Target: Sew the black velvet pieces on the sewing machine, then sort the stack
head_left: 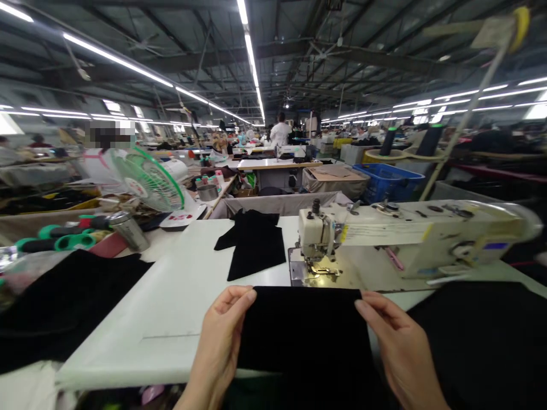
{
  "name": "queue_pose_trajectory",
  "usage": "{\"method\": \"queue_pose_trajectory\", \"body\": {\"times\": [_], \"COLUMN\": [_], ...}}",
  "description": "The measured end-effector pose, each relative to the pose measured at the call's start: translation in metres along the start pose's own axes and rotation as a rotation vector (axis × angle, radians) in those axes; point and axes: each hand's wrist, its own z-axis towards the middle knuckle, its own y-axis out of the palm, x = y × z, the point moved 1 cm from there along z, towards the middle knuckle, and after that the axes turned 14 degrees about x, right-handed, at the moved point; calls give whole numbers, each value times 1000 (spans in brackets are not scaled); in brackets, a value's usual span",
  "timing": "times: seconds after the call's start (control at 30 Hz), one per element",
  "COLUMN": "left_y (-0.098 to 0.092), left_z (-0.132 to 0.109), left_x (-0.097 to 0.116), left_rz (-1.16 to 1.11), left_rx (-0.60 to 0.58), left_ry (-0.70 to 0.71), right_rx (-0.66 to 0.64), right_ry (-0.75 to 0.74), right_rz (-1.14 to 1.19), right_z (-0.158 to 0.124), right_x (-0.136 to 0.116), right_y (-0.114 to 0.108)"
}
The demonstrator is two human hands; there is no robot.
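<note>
A black fabric piece (305,336) hangs stretched between my two hands at the table's front edge. My left hand (224,330) pinches its upper left corner between thumb and fingers. At the upper right corner, my right hand (397,336) pinches it the same way. The straight top edge runs level just in front of the sewing machine (318,233), whose presser foot and metal plate (320,273) lie beyond it. More black cut pieces (258,245) rest on the white table (171,302) left of the machine. The lower part of the held piece runs out of view.
Black fabric lies at the far right (482,336) and in a heap at the left (64,296). Thread spools (55,242), a metal can (128,230) and a green fan (147,179) stand left. Behind are a blue crate (388,179), thread cones (429,139) and people working.
</note>
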Motion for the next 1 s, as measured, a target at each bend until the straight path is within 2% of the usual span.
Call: {"method": "queue_pose_trajectory", "body": {"times": [0.3,0.47,0.67,0.77,0.87,0.93,1.0], "left_y": [-14,-12,-17,-16,1,24,54], "left_z": [11,8,12,15,20,26,38], "left_x": [1,6,-1,9,40,59,61], "left_rz": [-10,38,148,225,422,621,798], "left_rx": [38,65,18,22,11,-93,-322], "left_ry": [-30,-42,20,173,498,730,855], "right_rx": [-105,-106,-88,-162,-383,-512,-575], "right_ry": [16,40,15,-18,-70,-137,-242], "right_rz": [73,103,99,98,22,-97,-231], "right_z": [-10,-9,-2,2,-6,-19,-34], "right_x": [-18,-15,-7,-8,-8,0,15], "right_y": [14,15,18,19,15,10,5]}}
